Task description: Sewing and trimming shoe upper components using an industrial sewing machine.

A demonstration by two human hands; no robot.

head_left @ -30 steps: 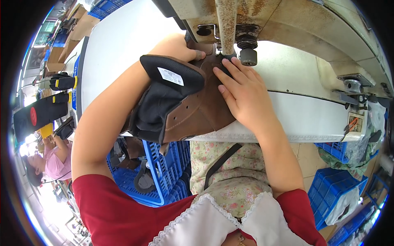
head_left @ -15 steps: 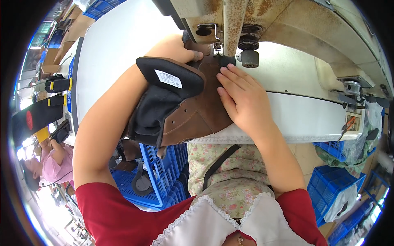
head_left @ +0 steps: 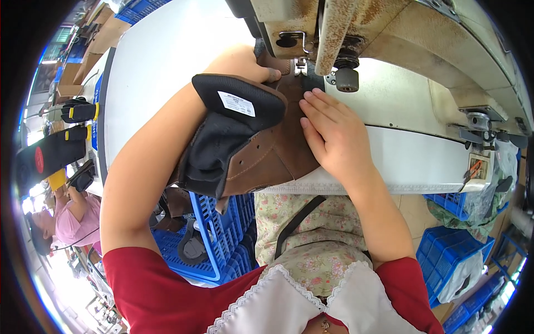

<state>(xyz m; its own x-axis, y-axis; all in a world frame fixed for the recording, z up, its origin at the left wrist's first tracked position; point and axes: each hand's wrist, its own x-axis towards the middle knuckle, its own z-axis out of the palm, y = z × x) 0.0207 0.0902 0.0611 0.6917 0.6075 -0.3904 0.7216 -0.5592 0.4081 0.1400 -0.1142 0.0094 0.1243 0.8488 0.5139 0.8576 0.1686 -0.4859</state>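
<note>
A brown leather shoe upper (head_left: 283, 150) with a black lining and a black tongue (head_left: 236, 103) bearing a white label lies on the sewing machine's bed. Its far edge is at the presser foot (head_left: 300, 67). My left hand (head_left: 242, 65) grips the upper left of the foot, thumb on the leather; its other fingers are mostly hidden. My right hand (head_left: 336, 131) rests flat on the leather's right side, fingers stretched toward the foot. A black strip (head_left: 313, 83) of the piece shows between the right fingertips and the foot.
The sewing machine's arm (head_left: 428, 50) spans the upper right. Blue crates (head_left: 203, 239) with shoe parts stand below the table's left front; another blue crate (head_left: 445, 259) is at lower right. A person in pink (head_left: 78, 222) sits far left.
The shoe upper, both hands and the machine's head appear slightly farther right in the picture, much of it together. Both hands keep their hold and pose on the leather.
</note>
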